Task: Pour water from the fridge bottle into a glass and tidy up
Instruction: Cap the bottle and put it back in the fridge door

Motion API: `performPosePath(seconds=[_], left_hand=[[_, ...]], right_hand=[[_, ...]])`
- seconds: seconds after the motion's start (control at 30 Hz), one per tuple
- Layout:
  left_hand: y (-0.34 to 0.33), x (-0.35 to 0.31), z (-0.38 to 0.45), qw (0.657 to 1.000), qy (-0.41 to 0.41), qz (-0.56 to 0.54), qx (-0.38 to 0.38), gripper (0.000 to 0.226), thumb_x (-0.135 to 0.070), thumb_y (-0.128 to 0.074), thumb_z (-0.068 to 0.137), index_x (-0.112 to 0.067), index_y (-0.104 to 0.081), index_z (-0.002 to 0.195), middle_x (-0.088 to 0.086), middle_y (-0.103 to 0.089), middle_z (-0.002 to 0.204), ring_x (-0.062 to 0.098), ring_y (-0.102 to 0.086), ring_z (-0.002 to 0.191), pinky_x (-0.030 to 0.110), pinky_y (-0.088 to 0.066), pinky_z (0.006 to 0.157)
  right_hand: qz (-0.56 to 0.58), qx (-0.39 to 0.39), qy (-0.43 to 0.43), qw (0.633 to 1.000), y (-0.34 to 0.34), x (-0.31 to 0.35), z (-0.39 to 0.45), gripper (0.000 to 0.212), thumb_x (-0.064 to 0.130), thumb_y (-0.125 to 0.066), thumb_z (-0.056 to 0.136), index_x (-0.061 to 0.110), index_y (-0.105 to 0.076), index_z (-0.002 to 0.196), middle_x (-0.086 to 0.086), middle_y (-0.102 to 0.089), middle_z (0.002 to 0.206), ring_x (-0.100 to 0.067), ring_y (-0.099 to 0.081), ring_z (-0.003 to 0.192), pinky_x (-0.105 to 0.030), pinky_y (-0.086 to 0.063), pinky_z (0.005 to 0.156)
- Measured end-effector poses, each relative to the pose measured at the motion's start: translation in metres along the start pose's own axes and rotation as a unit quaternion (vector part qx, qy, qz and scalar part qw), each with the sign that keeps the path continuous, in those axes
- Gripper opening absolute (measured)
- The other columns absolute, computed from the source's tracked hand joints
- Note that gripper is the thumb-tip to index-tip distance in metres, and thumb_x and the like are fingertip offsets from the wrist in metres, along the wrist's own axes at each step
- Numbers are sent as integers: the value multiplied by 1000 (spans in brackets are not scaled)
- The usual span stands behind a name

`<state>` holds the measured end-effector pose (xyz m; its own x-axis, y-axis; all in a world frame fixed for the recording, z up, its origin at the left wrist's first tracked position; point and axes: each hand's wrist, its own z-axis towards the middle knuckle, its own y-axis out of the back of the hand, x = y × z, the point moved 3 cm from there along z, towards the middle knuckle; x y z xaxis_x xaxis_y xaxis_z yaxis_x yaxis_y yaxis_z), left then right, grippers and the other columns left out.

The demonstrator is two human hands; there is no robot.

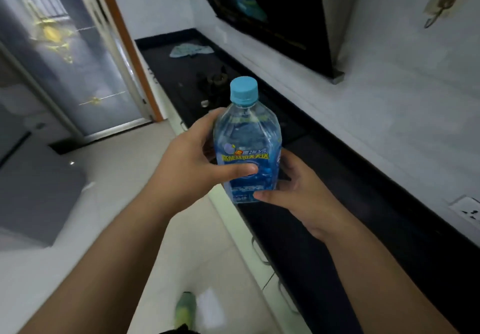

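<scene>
A clear plastic water bottle point(248, 136) with a blue label and a light blue cap point(244, 91) is held upright in front of me, above the edge of the black counter point(337, 193). The cap is on. My left hand point(192, 167) grips the bottle's left side, thumb across the label. From the right, my right hand point(298, 191) wraps the lower part, fingers on the label's bottom edge. No glass is in view.
The black counter runs along the white wall with a gas burner point(211, 79) and a blue cloth point(191, 49) at its far end. A dark range hood point(280, 14) hangs above. A grey fridge point(39, 193) stands at left, a glass door point(78, 56) behind it.
</scene>
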<state>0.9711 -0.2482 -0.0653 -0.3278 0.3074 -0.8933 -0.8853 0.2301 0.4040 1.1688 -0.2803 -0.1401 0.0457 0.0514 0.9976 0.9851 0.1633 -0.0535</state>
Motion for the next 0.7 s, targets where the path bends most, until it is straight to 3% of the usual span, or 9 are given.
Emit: performPosePath(seconds=[0.23,0.43,0.7], left_hand=[[69,33,-53,994,58,23,-95,93,-39,-96,63,-31,-53,145,-16,-72,127,6,-71,115,38,-59,100],[148,57,-112,976,102,42,-186,92,-37,-95,63,-35,-53,145,-26,-71,121,-6,-68,111,23,-58,97],[285,99,-211,952,135,68,-266,94,-45,-93,63,-37,-51,146,-26,-70,124,-5,-67,114,23,-58,98]], right_hand=[[-12,104,-26,994,-77,-8,33,83,-5,-81,81,34,-49,148,13,-56,147,-23,-68,122,-51,-55,102],[-26,190,-46,980,-178,-14,63,84,-8,-80,81,37,-51,145,19,-55,146,-21,-69,119,-51,-56,101],[-22,288,-64,955,-361,-25,85,81,-10,-78,81,35,-53,143,19,-57,144,-21,-71,117,-51,-55,103]])
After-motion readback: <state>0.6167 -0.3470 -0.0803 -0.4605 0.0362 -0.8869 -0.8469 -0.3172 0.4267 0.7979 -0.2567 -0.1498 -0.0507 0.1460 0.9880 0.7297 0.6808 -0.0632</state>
